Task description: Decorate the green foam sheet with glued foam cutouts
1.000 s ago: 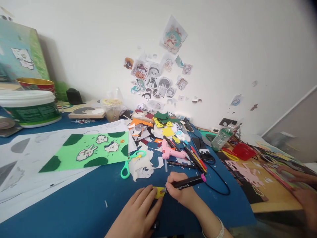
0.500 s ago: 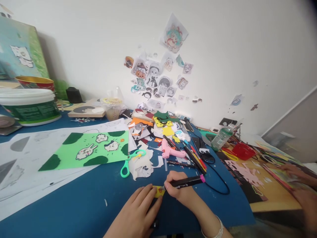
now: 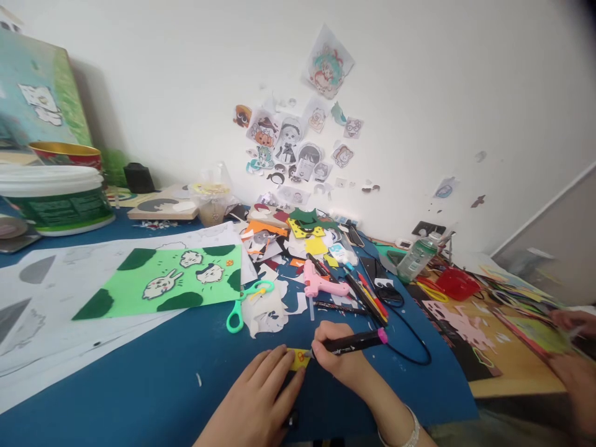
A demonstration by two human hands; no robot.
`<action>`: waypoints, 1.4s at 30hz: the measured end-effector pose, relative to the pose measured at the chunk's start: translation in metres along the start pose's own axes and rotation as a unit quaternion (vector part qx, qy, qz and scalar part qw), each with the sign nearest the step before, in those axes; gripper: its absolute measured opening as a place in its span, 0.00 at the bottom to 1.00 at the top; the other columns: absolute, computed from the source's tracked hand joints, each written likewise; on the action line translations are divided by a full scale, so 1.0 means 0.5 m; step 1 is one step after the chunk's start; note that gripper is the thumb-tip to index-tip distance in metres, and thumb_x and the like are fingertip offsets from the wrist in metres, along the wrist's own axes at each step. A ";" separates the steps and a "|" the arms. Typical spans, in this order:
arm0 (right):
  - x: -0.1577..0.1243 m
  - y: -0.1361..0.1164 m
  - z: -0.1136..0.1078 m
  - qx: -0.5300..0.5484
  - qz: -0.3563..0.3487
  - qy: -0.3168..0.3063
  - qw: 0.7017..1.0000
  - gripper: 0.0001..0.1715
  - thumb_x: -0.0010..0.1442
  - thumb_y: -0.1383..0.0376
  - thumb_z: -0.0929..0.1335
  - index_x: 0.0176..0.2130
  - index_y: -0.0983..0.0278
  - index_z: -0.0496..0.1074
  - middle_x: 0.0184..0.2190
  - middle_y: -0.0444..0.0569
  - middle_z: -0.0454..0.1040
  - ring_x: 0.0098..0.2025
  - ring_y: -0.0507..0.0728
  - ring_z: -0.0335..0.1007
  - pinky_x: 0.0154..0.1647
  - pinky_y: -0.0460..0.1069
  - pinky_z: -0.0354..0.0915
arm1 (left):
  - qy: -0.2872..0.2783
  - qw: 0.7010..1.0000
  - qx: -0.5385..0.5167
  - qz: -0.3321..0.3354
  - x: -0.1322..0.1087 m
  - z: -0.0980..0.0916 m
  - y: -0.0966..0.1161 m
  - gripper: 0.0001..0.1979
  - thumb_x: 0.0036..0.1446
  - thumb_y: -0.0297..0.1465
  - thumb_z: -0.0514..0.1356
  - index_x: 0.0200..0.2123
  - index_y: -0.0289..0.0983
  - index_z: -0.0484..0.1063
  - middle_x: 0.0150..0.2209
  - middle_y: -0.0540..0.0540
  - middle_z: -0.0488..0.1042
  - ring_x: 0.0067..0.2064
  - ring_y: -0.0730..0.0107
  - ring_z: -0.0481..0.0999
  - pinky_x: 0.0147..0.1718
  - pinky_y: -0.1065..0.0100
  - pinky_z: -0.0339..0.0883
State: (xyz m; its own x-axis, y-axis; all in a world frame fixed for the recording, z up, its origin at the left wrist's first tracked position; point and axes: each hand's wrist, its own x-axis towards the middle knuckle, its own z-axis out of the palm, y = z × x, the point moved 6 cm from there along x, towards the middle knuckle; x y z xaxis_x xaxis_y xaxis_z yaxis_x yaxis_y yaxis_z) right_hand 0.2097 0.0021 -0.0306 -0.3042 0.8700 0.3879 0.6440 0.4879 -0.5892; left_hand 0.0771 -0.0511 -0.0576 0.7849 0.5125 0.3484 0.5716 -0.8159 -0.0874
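Low in the middle of the head view, my left hand (image 3: 258,394) lies flat with its fingers stretched out, pressing a small yellow paper piece (image 3: 298,360) to the blue table cover. A small orange-red looped outline shows on the yellow paper. My right hand (image 3: 342,357) grips a black marker (image 3: 356,342) with a pink end, like a pen. Its tip is at the paper, beside the outline. Partly hidden by my left hand is a small black object (image 3: 292,418), whose kind I cannot make out.
Green scissors (image 3: 236,315), paper scraps (image 3: 267,310), a pink glue gun (image 3: 321,284) and several pens (image 3: 367,301) lie beyond my hands. A green paper picture (image 3: 174,282) is at left. At right stand a bottle (image 3: 416,257) and another person's hands (image 3: 575,360).
The marker tip has shifted slightly right, and more of the orange-red outline shows on the yellow paper. My left hand stays in place. The other person's hands have moved right.
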 end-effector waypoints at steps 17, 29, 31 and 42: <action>-0.001 0.005 -0.003 0.012 0.005 0.003 1.000 0.12 0.50 0.67 0.59 0.19 0.61 0.50 0.16 0.40 0.58 0.19 0.49 0.54 0.21 0.45 0.51 | -0.031 0.999 -0.013 -0.009 0.000 0.005 -0.003 0.35 0.43 0.19 0.55 0.58 0.37 0.57 0.56 0.41 0.66 0.55 0.51 0.65 0.50 0.51 0.66; -0.003 -0.005 -0.007 0.015 -0.002 0.013 1.000 0.12 0.50 0.66 0.60 0.18 0.61 0.53 0.16 0.41 0.60 0.19 0.50 0.57 0.21 0.45 0.52 | -0.022 1.000 -0.016 -0.009 0.000 0.006 0.000 0.33 0.46 0.20 0.55 0.58 0.36 0.57 0.55 0.39 0.66 0.55 0.50 0.65 0.49 0.49 0.66; -0.004 -0.010 -0.007 0.010 -0.021 0.019 1.000 0.12 0.50 0.66 0.60 0.18 0.62 0.54 0.16 0.41 0.62 0.19 0.50 0.58 0.21 0.44 0.53 | -0.024 1.000 -0.015 -0.008 0.000 0.004 0.000 0.33 0.46 0.20 0.55 0.58 0.36 0.57 0.55 0.39 0.66 0.55 0.51 0.65 0.50 0.50 0.65; -0.008 -0.009 0.008 -0.007 -0.059 0.017 0.998 0.11 0.50 0.69 0.61 0.19 0.61 0.60 0.18 0.41 0.67 0.21 0.49 0.62 0.22 0.43 0.56 | -0.033 0.999 -0.034 -0.017 0.002 0.005 -0.002 0.33 0.47 0.20 0.55 0.58 0.38 0.56 0.56 0.40 0.65 0.56 0.52 0.63 0.52 0.51 0.62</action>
State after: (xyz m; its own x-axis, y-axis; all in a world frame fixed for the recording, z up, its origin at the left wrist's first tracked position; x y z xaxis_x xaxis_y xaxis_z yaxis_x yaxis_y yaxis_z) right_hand 0.2053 -0.0035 -0.0323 -0.3549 0.8039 0.4773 0.6157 0.5851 -0.5278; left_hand 0.0780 -0.0490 -0.0595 0.7806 0.5546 0.2881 0.5823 -0.8129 -0.0129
